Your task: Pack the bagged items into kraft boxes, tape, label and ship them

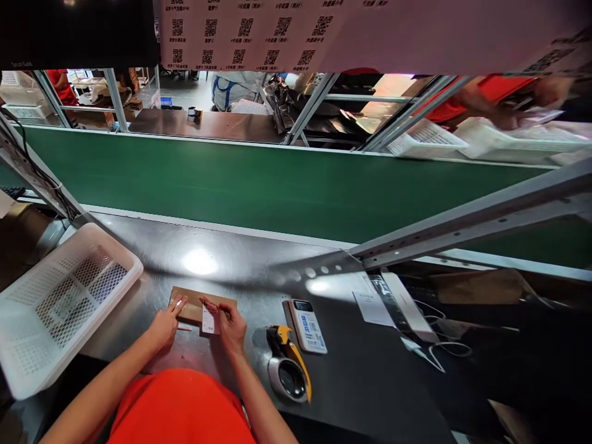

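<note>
A small flat brown cardboard box (189, 316) lies on the metal table in front of me. My left hand (165, 324) rests at its left end, two fingers stretched out on its top. At its right side, my right hand (232, 327) is closed with thumb and fingers pinched by a white printed label (209, 322), which hangs over the box's near edge. A reddish, crumpled-looking strip (210, 304) lies at those fingertips; its kind is unclear. To the right sit a yellow-and-black tape dispenser (289, 364) and a white handheld device (306, 327) with a small screen.
A white plastic basket (69, 302) stands at the left. Beyond the table runs a green conveyor belt (231, 185). A slanted metal post (462, 216), a paper sheet (372, 308) and white cables (435, 354) are on the right. Another person in red (485, 98) works across the belt.
</note>
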Demonstrator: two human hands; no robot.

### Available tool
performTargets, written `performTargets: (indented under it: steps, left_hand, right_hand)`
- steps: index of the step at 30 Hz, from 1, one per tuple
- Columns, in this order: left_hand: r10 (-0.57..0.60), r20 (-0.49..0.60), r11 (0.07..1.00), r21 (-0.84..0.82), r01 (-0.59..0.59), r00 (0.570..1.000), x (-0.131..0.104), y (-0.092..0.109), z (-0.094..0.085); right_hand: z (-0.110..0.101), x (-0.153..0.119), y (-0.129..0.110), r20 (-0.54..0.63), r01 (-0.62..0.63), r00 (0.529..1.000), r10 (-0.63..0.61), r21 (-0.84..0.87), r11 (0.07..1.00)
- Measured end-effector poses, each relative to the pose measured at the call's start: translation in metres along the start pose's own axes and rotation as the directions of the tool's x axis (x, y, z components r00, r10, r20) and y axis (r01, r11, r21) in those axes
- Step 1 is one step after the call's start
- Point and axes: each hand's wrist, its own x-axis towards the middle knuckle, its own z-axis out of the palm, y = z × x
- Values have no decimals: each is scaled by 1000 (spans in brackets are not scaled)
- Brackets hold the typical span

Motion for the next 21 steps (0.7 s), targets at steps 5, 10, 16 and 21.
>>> performTargets:
  steps: [5, 10, 16, 21]
  left_hand:
    - [-2, -13, 999, -42, 1, 1000, -1, -1, 4]
    - [6, -8, 993, -115, -6, 1000, -4, -2, -4]
    - [15, 9, 995, -97, -14, 1000, -7, -2, -10]
    - [7, -3, 995, -102, -8, 1000, -6, -3, -8]
  right_hand:
    - [-2, 25, -2, 20, -30, 999, 30, -27, 999]
    - [0, 45, 0, 32, -59, 998, 60, -48, 997]
    - [0, 49, 3, 56, -89, 994, 92, -50, 995]
    - [-1, 52, 1, 65, -106, 992, 110, -51, 993]
